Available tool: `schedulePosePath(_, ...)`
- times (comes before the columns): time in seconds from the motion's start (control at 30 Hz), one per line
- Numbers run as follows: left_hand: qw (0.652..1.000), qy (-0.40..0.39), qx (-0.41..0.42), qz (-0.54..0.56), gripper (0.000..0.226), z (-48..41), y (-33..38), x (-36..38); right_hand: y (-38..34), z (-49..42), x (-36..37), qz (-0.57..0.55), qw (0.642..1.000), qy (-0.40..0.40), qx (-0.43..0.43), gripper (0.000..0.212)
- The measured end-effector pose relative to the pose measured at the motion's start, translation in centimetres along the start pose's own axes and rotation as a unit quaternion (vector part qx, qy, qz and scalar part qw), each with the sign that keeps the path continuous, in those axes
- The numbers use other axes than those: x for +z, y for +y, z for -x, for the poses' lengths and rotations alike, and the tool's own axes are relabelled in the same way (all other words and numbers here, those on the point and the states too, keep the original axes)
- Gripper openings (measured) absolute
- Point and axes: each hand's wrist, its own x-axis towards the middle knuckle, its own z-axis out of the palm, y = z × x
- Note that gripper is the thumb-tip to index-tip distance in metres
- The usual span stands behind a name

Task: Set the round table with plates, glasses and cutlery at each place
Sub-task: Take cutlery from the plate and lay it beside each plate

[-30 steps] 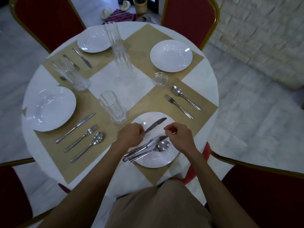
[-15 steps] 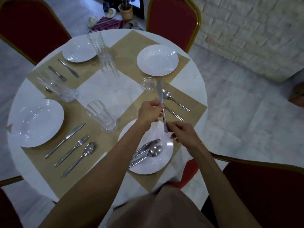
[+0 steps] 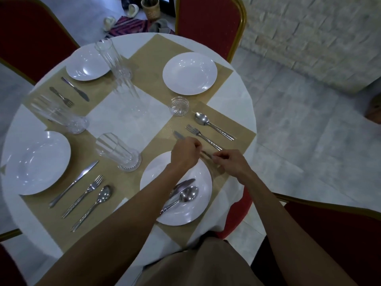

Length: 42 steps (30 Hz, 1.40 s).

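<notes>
The big round table with the white cloth (image 3: pixel 233 93) has four plates out. The near white round plate (image 3: pixel 191 213) holds spare cutlery. The left hand (image 3: pixel 185 153) and right hand (image 3: pixel 231 164) both pinch the shiny metal knife (image 3: pixel 179 136). A moment ago it pointed up; now it lies low beside the silver fork (image 3: pixel 203 137), so this place is nearly set.
</notes>
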Motion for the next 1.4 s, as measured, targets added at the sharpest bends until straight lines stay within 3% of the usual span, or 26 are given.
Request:
schedulePosePath(0.23, 0.973, -0.124, 0.069, -0.184, 0.015, -2.8, 1.1, 1.6, 1.7, -0.9, 1.2, 0.070, 0.996, 0.061, 0.000, 0.016)
schedulePosePath(0.43, 0.946, -0.184, 0.067, -0.258, 0.019, -4.1, 1.6, 1.8, 1.9, -0.4, 2.0, 0.134, 0.985, 0.098, -0.051, 0.010)
schedulePosePath(0.7, 0.956, -0.185, 0.076, -0.214, 0.015, -4.7, 0.9, 2.1, 2.5, 0.1, 2.9, 0.231, 0.960, 0.142, -0.064, 0.013)
schedulePosePath(1.07, 0.968, -0.173, 0.088, -0.157, 0.015, -4.7, 0.2, 2.2, 3.4, 0.2, 2.8, 0.188, 0.970, 0.142, -0.059, 0.024)
schedulePosePath(1.4, 0.973, -0.168, 0.087, -0.131, 0.013, -4.9, -0.2, 1.8, 3.0, 0.0, 2.9, 0.158, 0.973, 0.158, -0.056, 0.019)
